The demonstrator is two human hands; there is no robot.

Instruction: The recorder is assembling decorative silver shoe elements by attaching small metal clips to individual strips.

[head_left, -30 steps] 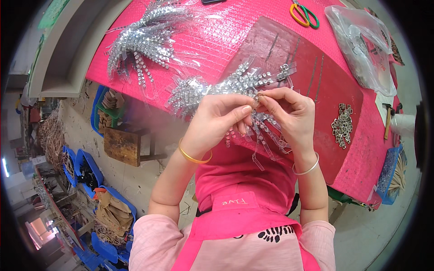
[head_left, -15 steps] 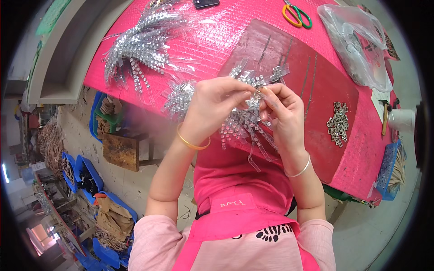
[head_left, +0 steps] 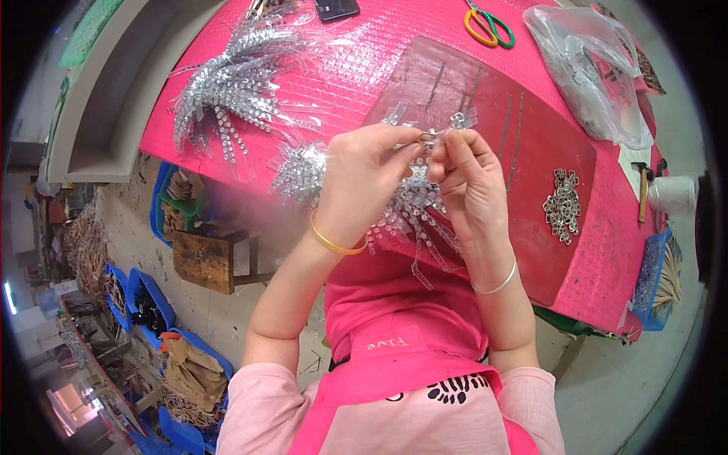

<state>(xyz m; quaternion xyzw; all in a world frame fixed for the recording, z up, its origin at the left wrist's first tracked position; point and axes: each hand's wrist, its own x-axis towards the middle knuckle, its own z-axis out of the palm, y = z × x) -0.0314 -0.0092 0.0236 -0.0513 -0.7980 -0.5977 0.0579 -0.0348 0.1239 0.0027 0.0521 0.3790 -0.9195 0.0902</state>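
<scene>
My left hand (head_left: 364, 178) and my right hand (head_left: 470, 178) meet above the near edge of the pink table (head_left: 356, 68). Both pinch a small metal ring (head_left: 426, 138) from which a bunch of clear plastic strips with silver studs (head_left: 413, 205) hangs down. A gold bangle sits on my left wrist, a silver one on my right. Another heap of the same strips (head_left: 299, 171) lies just left of my left hand.
A large pile of studded strips (head_left: 227, 83) lies at the table's left. A dark red mat (head_left: 523, 152) holds a small heap of metal clips (head_left: 563, 205). Scissors (head_left: 489, 26), a clear plastic bag (head_left: 591, 72), a hammer (head_left: 643, 189) and a blue basket (head_left: 652, 277) are on the right.
Both hands have stayed together on the ring with small finger shifts. The view has tilted, so hands and table sit higher in the picture.
</scene>
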